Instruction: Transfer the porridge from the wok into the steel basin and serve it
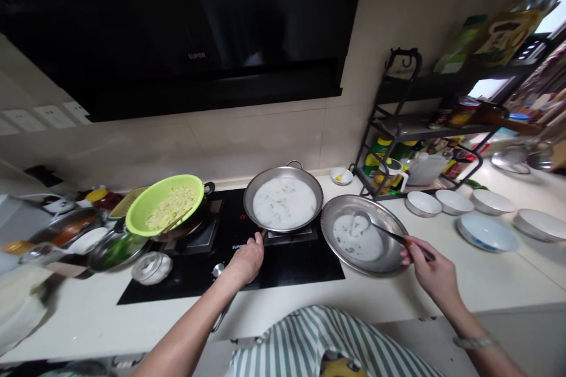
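Observation:
My left hand (246, 260) is closed around the handle of a steel pan (283, 181) that sits on the black hob and holds a white liquid. My right hand (427, 265) grips the handle of a ladle (380, 228). The ladle's bowl rests in a wide steel basin (389, 262) on the counter to the right of the pan. A pool of the same white liquid with a few green bits lies in that basin.
A green colander of pale shreds (164, 203) sits over a pot on the left burner, with a small glass lid (151, 267) in front. Bowls and jars crowd the far left. White bowls (423, 203) and a black rack of bottles (398, 129) stand to the right.

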